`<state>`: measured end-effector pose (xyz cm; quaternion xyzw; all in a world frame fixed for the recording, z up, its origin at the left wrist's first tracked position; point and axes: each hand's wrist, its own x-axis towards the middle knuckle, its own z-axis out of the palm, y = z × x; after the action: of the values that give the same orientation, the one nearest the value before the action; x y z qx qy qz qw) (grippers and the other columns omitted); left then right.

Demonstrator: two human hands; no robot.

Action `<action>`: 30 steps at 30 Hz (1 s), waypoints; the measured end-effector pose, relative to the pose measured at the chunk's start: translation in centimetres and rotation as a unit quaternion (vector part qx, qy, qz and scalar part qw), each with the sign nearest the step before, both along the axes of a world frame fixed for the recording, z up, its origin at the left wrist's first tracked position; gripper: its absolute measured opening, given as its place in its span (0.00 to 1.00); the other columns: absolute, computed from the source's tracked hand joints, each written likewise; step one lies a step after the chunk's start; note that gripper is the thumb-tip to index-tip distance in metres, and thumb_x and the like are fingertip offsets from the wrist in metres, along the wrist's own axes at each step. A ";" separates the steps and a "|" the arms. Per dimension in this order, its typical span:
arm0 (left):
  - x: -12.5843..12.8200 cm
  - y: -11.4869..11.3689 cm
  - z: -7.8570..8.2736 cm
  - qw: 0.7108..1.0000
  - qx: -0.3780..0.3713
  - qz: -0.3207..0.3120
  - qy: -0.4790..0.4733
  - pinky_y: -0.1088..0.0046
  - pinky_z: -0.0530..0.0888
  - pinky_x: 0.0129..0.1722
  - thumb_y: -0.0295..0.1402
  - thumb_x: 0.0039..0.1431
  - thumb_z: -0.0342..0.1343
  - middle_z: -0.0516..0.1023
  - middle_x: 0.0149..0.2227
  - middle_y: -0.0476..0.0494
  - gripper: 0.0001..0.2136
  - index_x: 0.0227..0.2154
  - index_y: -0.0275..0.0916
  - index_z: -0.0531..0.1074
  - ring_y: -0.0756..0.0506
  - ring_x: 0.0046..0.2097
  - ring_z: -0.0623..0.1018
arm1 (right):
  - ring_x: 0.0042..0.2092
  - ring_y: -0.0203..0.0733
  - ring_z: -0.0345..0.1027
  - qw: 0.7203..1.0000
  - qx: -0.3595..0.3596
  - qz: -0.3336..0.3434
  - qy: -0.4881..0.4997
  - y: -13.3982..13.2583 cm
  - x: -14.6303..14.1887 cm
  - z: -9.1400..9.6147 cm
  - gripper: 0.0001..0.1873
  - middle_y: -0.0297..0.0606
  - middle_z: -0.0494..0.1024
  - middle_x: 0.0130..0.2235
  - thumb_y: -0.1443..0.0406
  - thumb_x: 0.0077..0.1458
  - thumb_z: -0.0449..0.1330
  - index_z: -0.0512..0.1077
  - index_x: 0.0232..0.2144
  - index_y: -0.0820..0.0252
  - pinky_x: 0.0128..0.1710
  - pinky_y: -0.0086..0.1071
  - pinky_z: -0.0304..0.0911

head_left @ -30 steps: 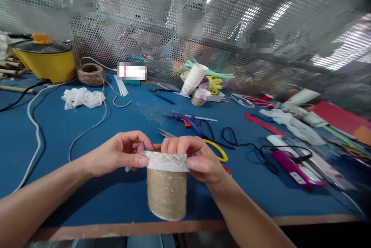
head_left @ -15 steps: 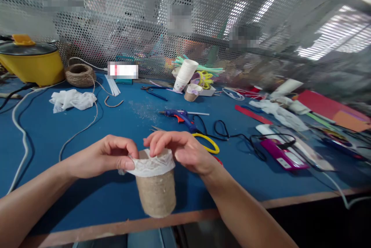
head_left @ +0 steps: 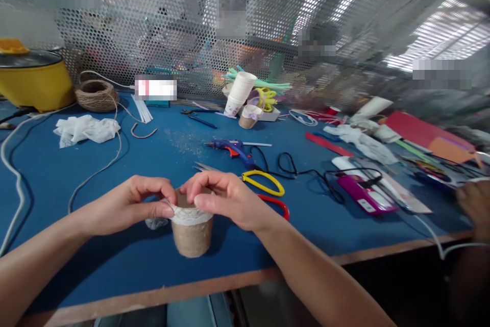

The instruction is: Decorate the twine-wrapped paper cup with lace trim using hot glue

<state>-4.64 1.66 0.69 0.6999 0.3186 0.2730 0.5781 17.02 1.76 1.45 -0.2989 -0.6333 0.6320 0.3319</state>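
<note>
A small brown cup (head_left: 192,239), wrapped in what looks like twine or burlap, is in front of me near the table's front edge. White lace trim (head_left: 189,216) runs around its rim. At the rim's left side, my left hand (head_left: 143,199) pinches the lace between thumb and fingers. My right hand (head_left: 225,199) curls over the right side, fingers reaching into the mouth and thumb at the rim. Part of the rim is hidden behind it. A loose pale bit of lace (head_left: 156,222) hangs below my left hand. Scissors (head_left: 264,183) with a yellow and a red handle lie beyond my right hand.
A blue glue gun (head_left: 233,148) lies ahead, its black cord trailing right. Pliers (head_left: 201,118), stacked paper cups (head_left: 240,93), and a twine ball (head_left: 97,96) sit farther back. A purple device (head_left: 365,194) is at right. Another person's hand (head_left: 476,204) shows at the right edge.
The cup has moved slightly left and away from me, and looks smaller. My right thumb has come to the rim. Another person's hand has appeared at the right edge.
</note>
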 end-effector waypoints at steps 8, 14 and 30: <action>-0.1 0.0 -0.2 0.999 0.025 0.023 0.005 0.77 0.65 0.28 0.32 0.55 0.57 0.70 0.25 0.50 0.05 0.26 0.36 0.73 0.52 0.27 0.65 | 0.40 0.34 0.67 0.996 -0.039 -0.060 0.047 0.2 -0.1 -0.1 0.09 0.38 0.73 0.43 0.61 0.49 0.64 0.72 0.31 0.60 0.39 0.29 0.62; -0.2 0.1 -0.2 0.999 0.027 0.035 0.009 0.77 0.63 0.28 0.33 0.55 0.57 0.69 0.25 0.50 0.06 0.26 0.37 0.72 0.52 0.27 0.64 | 0.46 0.38 0.67 0.994 0.077 -0.081 0.001 0.2 0.1 -0.2 0.05 0.39 0.72 0.46 0.63 0.54 0.59 0.73 0.33 0.58 0.44 0.33 0.63; 0.0 0.4 -0.4 0.993 -0.110 0.022 -0.043 0.79 0.59 0.24 0.37 0.51 0.60 0.65 0.22 0.52 0.11 0.25 0.34 0.70 0.54 0.24 0.60 | 0.37 0.37 0.67 0.938 0.272 -0.215 -0.014 0.2 0.1 -0.2 0.17 0.34 0.69 0.28 0.60 0.62 0.52 0.66 0.22 0.59 0.42 0.34 0.64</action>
<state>-4.66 2.02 0.33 0.6127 0.3368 0.2784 0.6585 17.15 1.99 1.22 -0.3352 -0.7061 0.3451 0.5195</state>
